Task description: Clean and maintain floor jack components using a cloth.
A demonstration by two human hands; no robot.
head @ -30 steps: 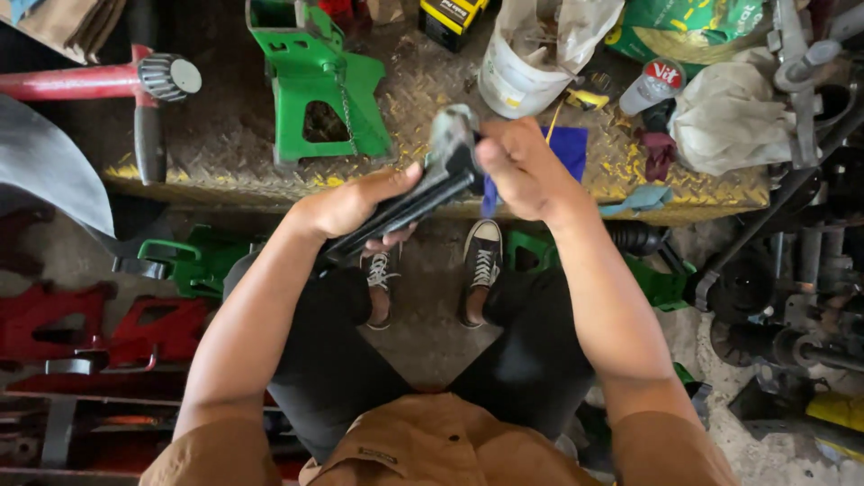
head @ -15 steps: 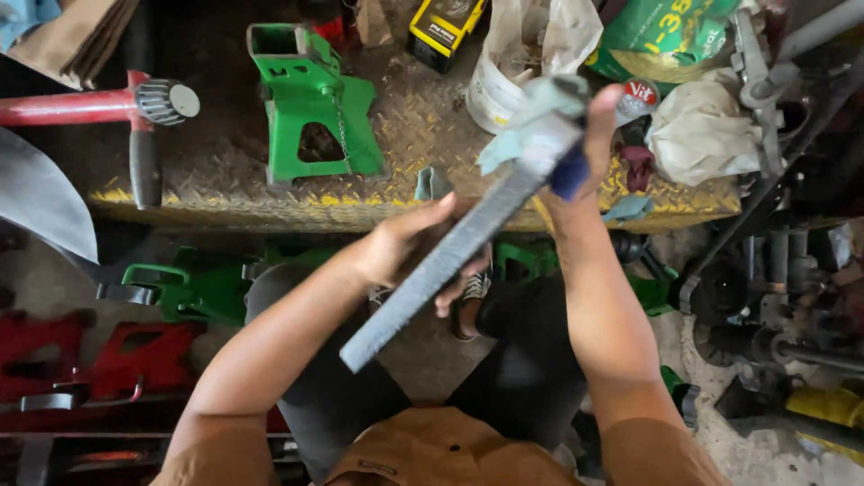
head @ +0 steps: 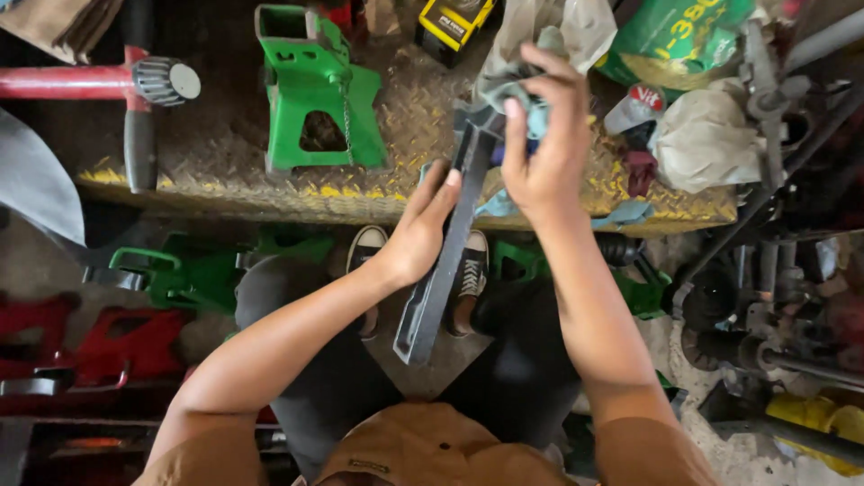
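A long dark grey metal bar (head: 443, 270) stands nearly upright in front of me, its lower end over my lap. My left hand (head: 420, 232) grips the bar at its middle. My right hand (head: 538, 144) is closed on a grey-blue rag (head: 508, 79) pressed around the bar's upper end. Both my forearms reach forward over my dark trousers and black-and-white sneakers (head: 471, 270).
A diamond-plate metal ledge (head: 270, 193) runs across in front, bearing a green jack stand (head: 315, 90), a red-handled tool (head: 99, 83), a yellow box (head: 454, 20), bags and rags. Green and red stands (head: 171, 279) lie on the floor at left; metal parts crowd the right.
The bar has swung from a slanted position to nearly upright. My right hand with the rag has risen to the bar's top end; my left hand holds lower on it.
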